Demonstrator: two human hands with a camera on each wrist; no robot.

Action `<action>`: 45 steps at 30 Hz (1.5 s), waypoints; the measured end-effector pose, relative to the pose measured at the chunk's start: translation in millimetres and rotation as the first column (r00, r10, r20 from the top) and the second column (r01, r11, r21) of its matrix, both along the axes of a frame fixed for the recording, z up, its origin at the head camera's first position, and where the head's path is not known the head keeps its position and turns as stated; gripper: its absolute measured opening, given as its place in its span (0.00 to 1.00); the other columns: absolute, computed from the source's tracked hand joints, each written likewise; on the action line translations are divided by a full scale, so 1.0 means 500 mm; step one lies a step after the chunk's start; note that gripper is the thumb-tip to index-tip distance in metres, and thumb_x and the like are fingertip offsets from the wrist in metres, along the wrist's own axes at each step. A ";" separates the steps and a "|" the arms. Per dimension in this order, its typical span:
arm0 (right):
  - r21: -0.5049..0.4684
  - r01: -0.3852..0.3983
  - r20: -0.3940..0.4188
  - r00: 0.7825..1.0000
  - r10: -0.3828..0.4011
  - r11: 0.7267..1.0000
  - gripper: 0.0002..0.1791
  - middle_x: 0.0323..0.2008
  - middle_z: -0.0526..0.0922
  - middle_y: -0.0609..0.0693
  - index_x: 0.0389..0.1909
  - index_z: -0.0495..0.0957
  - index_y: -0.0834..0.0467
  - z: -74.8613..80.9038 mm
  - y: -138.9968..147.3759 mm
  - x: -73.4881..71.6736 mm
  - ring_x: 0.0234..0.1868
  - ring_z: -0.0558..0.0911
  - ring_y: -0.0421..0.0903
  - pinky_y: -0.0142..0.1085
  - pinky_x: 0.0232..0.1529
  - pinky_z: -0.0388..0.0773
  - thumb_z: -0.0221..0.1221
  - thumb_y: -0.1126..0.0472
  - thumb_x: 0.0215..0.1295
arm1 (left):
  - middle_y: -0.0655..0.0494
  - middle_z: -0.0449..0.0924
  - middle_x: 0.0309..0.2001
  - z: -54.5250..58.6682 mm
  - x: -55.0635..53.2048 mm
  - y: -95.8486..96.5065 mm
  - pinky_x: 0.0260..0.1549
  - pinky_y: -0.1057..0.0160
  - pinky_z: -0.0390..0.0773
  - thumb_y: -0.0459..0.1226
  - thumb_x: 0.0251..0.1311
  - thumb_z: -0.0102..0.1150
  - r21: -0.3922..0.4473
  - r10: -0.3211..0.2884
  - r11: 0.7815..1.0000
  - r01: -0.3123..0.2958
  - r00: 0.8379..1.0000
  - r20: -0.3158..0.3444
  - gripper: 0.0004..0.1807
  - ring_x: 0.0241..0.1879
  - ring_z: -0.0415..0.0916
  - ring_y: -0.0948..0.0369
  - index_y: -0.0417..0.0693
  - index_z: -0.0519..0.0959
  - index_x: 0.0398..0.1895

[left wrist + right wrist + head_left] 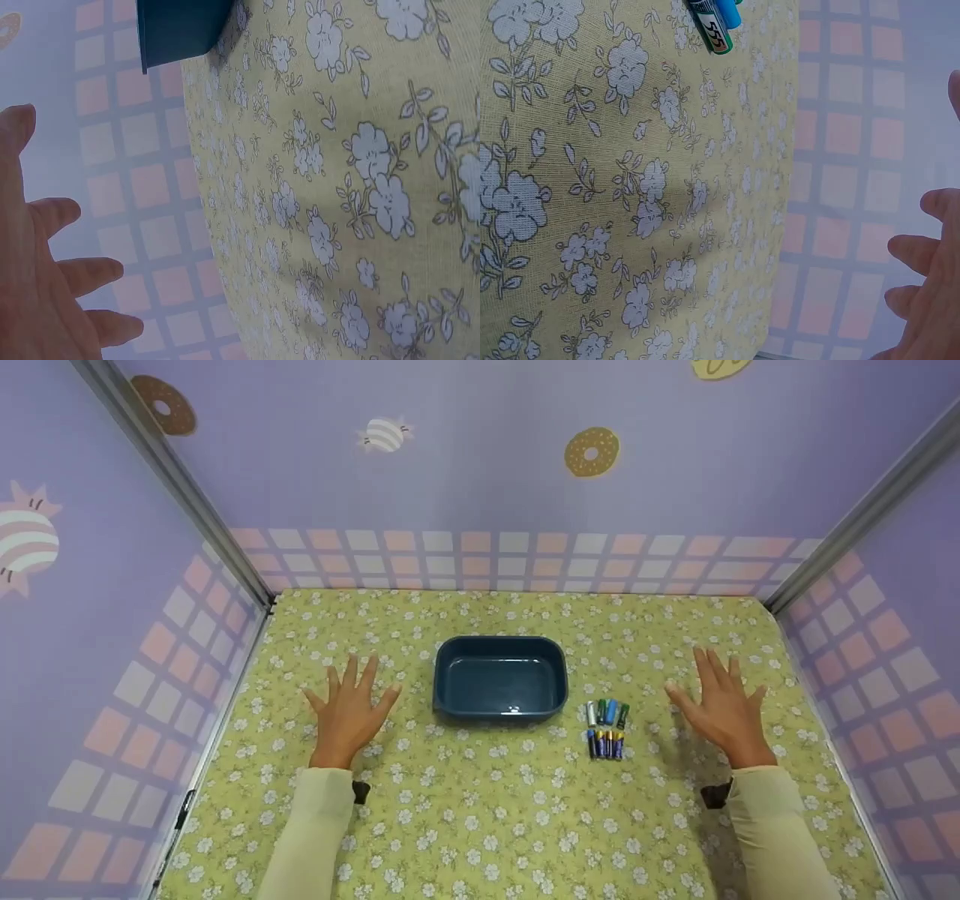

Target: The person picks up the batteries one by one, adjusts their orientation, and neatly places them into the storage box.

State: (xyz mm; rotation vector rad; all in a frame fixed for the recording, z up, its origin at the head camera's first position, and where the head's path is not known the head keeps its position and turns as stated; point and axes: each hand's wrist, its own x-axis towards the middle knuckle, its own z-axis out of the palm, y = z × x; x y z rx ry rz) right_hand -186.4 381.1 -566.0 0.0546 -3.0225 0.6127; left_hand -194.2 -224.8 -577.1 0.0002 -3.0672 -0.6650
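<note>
1. The left hand [347, 720] is held out with its fingers straight and fanned apart, the thumb toward the tub [499, 684], well apart from it.
2. The right hand [724, 712] has the same spread, straight-fingered pose, with its thumb reaching toward the batteries, and there is a gap between them.
3. Both hands appear raised over the table [457, 817], though the angle makes their height hard to judge.
4. The dark blue tub stands upright near the middle of the table, between the two hands; it is rectangular with rounded corners, and its inside faces up.
5. The batteries lie on the table just to the right of the tub, between it and the right hand, in two short rows.
6. The back row of batteries [612, 711] has a silver one at its left end, then green, blue and green.
7. The front row of batteries [601, 743] is darker, with blue at the left and purple and yellow further right.
8. In the right wrist view, a green-ended battery [715, 31] printed "555" lies beside a blue one.
9. The table is yellow-green with white flowers; behind it rises a purple wall [480, 487] with pink and white squares along its base.
10. Pale sleeves [304, 832] cover both forearms.
</note>
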 end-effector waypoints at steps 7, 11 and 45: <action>-0.059 -0.024 0.006 1.000 0.025 0.998 0.50 0.80 0.50 0.66 0.84 0.42 0.49 -0.011 -0.004 0.002 0.80 0.45 0.72 0.81 0.65 0.29 0.50 0.30 0.73 | 0.41 0.49 0.81 0.004 0.000 0.023 0.69 0.25 0.51 0.68 0.74 0.33 0.154 -0.033 0.988 0.028 0.999 0.033 0.44 0.79 0.50 0.37 0.56 0.50 0.84; -0.103 -0.041 0.031 0.999 0.044 0.994 0.49 0.78 0.53 0.71 0.84 0.41 0.50 -0.022 -0.011 0.002 0.76 0.55 0.74 0.78 0.67 0.49 0.49 0.31 0.74 | 0.42 0.53 0.80 0.000 -0.002 0.043 0.69 0.31 0.61 0.66 0.76 0.33 0.284 -0.048 0.959 0.025 0.996 0.076 0.41 0.76 0.58 0.39 0.55 0.51 0.83; -0.324 -0.112 0.150 0.974 0.168 0.939 0.44 0.56 0.82 0.57 0.77 0.64 0.53 -0.147 -0.077 -0.020 0.55 0.82 0.57 0.59 0.54 0.80 0.68 0.40 0.65 | 0.52 0.53 0.82 -0.093 0.006 0.173 0.73 0.32 0.55 0.58 0.78 0.42 0.462 -0.081 0.887 0.002 0.985 0.150 0.36 0.79 0.54 0.44 0.66 0.49 0.83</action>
